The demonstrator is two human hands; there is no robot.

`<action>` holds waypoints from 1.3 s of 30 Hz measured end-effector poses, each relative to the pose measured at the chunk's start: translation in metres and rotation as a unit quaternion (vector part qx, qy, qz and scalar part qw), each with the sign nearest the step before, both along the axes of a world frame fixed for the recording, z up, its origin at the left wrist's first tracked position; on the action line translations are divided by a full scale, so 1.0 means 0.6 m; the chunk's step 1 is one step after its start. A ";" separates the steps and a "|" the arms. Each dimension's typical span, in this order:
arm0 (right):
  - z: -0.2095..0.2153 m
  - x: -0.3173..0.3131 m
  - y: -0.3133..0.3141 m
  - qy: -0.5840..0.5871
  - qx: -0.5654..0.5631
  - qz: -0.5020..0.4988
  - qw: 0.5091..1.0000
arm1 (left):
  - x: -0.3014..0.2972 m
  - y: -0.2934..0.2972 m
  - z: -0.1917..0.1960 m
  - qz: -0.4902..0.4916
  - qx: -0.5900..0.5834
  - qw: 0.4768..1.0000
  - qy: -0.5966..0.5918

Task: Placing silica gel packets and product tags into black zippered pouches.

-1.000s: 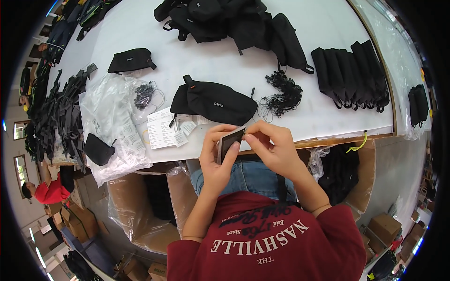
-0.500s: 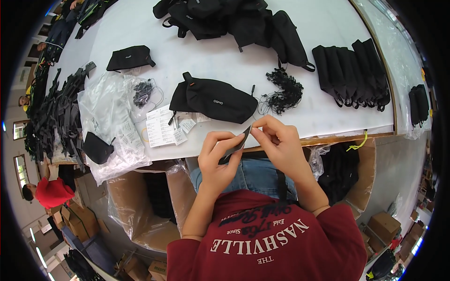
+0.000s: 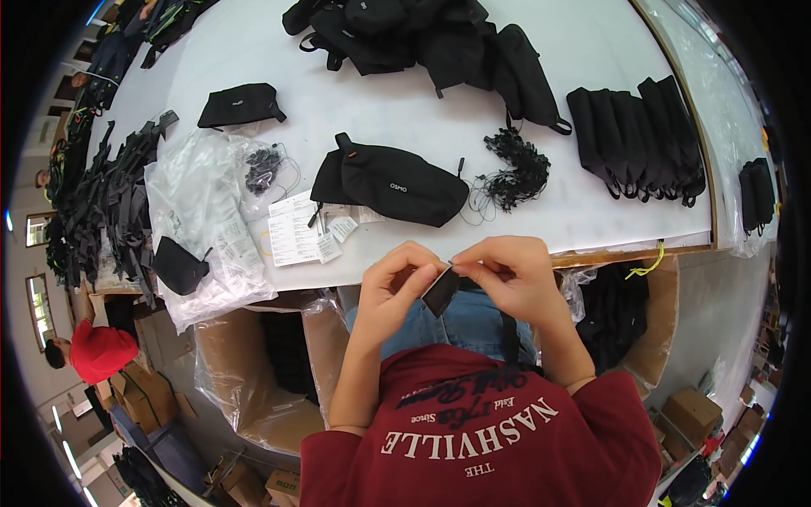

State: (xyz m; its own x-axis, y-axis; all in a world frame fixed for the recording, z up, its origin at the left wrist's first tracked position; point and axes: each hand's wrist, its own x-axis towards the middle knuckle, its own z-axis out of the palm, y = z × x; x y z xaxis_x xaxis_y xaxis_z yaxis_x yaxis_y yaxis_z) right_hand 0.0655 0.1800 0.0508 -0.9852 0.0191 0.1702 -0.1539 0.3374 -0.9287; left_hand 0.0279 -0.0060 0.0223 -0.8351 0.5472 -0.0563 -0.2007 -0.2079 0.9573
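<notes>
Small black card (image 3: 440, 292) pinched between both hands at centre frame, just below the near edge of the white table (image 3: 405, 110). Left hand (image 3: 397, 283) closed on the card's left side, thumb and forefingers gripping; right hand (image 3: 507, 270) closed on its upper right corner with the fingertips. Card tilted, held over the denim lap, clear of the table.

Directly above the hands, on the table: black zip pouch (image 3: 390, 184) lying flat, with white paper tags (image 3: 329, 237) and a printed leaflet (image 3: 291, 228) just beside its left end. Tangle of black cords (image 3: 517, 169) right of the pouch. Row of folded black pouches (image 3: 638, 144) at upper right; heap of black bags (image 3: 422, 34) at top centre; single small black pouch (image 3: 241, 105) at upper left. Clear plastic bags (image 3: 203, 228) at left, overhanging the table edge. Lined cardboard box (image 3: 253, 372) at lower left below the table.
</notes>
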 end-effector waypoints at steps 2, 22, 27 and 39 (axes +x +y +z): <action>0.001 -0.002 -0.003 -0.016 0.018 0.023 0.999 | 0.000 0.003 -0.004 0.005 -0.009 1.000 -0.004; -0.020 -0.006 -0.001 -0.094 -0.102 0.051 0.989 | -0.006 0.001 -0.021 -0.021 0.001 0.999 -0.030; -0.028 -0.003 0.001 -0.074 -0.084 0.051 0.992 | -0.008 0.002 -0.022 -0.053 0.017 0.995 -0.083; -0.042 -0.004 -0.001 -0.192 -0.272 0.079 0.940 | -0.012 0.020 -0.009 0.012 0.019 1.000 -0.010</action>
State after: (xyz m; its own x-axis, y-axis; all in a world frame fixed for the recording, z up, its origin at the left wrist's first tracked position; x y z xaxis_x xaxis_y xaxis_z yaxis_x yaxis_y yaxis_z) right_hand 0.0632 0.1791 0.0254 -0.9699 -0.1507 -0.1912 0.2195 -0.2018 -0.9545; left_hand 0.0206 0.0061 0.0168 -0.8471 0.5290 -0.0518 -0.2137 -0.2497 0.9444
